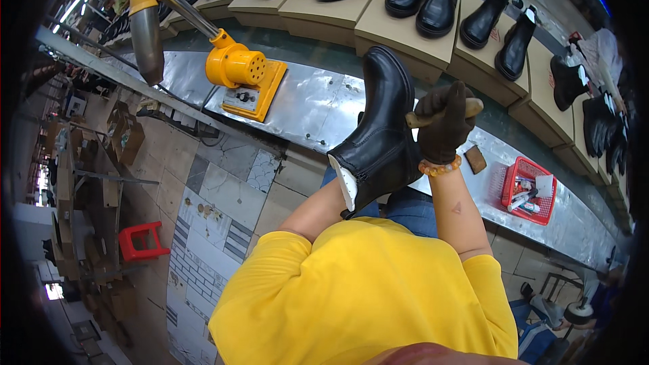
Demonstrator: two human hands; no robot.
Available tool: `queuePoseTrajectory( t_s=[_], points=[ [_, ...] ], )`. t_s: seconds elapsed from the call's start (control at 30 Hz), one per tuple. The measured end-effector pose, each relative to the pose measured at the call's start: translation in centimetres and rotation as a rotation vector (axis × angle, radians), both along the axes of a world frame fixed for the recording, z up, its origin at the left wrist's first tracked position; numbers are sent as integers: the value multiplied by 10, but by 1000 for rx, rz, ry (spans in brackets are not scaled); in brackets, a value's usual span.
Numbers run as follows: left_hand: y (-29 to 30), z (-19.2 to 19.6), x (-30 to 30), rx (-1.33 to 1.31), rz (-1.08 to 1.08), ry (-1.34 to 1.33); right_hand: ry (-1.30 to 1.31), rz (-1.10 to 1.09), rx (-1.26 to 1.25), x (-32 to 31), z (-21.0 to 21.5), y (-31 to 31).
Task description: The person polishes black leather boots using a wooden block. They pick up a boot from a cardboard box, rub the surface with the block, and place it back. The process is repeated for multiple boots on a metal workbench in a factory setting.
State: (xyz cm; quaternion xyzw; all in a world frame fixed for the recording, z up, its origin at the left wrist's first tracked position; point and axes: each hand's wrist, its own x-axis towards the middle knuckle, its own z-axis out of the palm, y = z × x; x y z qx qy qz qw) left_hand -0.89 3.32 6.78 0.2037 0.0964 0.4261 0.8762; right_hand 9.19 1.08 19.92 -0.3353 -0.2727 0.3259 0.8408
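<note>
A black leather ankle boot (380,128) with a side zip and pale lining is held up before me, its toe pointing away and its opening toward my body. My left forearm (318,206) runs behind the boot, where it supports it; the boot hides nearly all of my left hand. Beside the boot's right flank, my right hand (446,122), in a dark brown glove, is closed around a tan wooden-looking handle (422,119). What the handle belongs to cannot be made out. A beaded bracelet (441,166) circles my right wrist.
The metal-topped bench (324,105) carries a yellow blower (236,66) with a steel nozzle at left. At right lie a small brown block (475,159) and a red basket (529,190) of tubes. Black boots stand on cardboard boxes (405,34) behind. A red stool (143,240) is on the floor.
</note>
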Motion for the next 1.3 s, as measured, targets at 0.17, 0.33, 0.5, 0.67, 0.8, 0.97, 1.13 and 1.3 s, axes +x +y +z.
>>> queuePoseTrajectory(
  t_s=[0.17,0.33,0.5,0.67,0.8,0.97,1.13,1.3],
  points=[
    [-3,10,3,-66,-7,-25,12,-10,23,-2,-3,-3],
    [-14,34,8,-173,-19,-25,198,11,-6,19,-13,5],
    [-10,49,3,-316,-61,-16,-143,87,-239,59,4,5],
    [36,-41,-23,-156,-333,147,-619,237,-470,66,21,2],
    [56,-26,-23,744,3,762,-1039,348,-665,81,0,2],
    [50,-38,-25,862,113,860,-717,443,-455,84,-28,-13],
    [34,-37,-24,812,105,881,-846,390,-479,96,-32,-24],
    [1,-44,-34,309,51,1016,-765,388,-643,114,-34,-41]
  ],
)
